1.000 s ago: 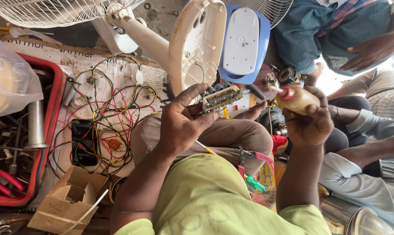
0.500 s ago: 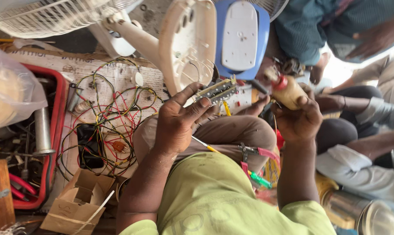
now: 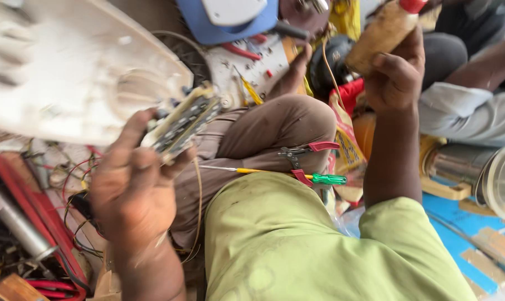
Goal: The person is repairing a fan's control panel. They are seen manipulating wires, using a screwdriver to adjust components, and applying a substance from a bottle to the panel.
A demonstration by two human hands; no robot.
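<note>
My left hand [image 3: 132,189] grips a small circuit board [image 3: 181,121] with rows of parts on it, held up beside the white plastic fan base [image 3: 68,78]. My right hand [image 3: 396,75] is raised at the upper right and closed around a tan wooden-handled tool with a red tip [image 3: 383,30]. Between the hands lies my bent knee in brown trousers [image 3: 274,128]. On my lap rest a thin screwdriver with a yellow and green handle [image 3: 286,175] and red-handled pliers [image 3: 305,153].
A red tray [image 3: 35,223] with tangled coloured wires and a metal tube [image 3: 18,226] sits at the lower left. A blue and white fan part [image 3: 230,17] lies at the top. Another person's sleeve [image 3: 469,114] and a metal cylinder [image 3: 475,170] are at the right.
The view has swung closer and lower. My left hand with the board has dropped toward the left, and my right hand has lifted the wooden-handled tool higher.
</note>
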